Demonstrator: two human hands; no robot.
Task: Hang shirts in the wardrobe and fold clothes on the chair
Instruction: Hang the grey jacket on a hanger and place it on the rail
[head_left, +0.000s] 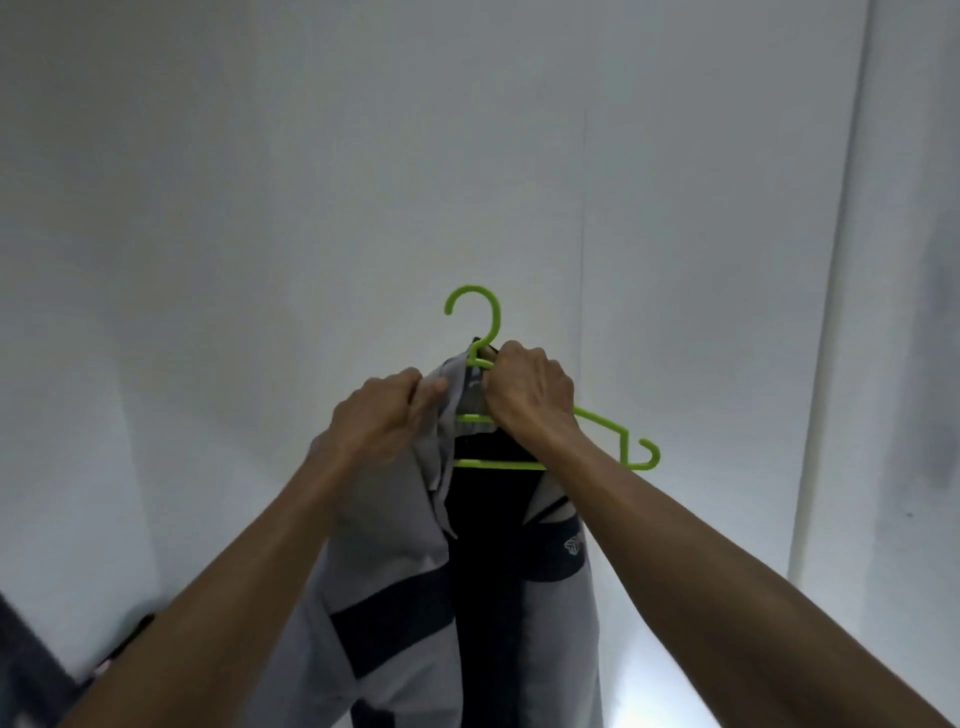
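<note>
Hands raised | L hand (382, 415) pinches grey-and-navy fabric shirt (415, 597) collar | R hand (530, 389) grips lime-green plastic hanger (597, 421) neck w/ shirt

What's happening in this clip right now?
A person is fitting a grey and dark shirt onto a green hanger. The left hand grips the shirt's collar; the right hand grips the hanger below its hook. The hanger's right end is bare, and it hangs on nothing yet.
</note>
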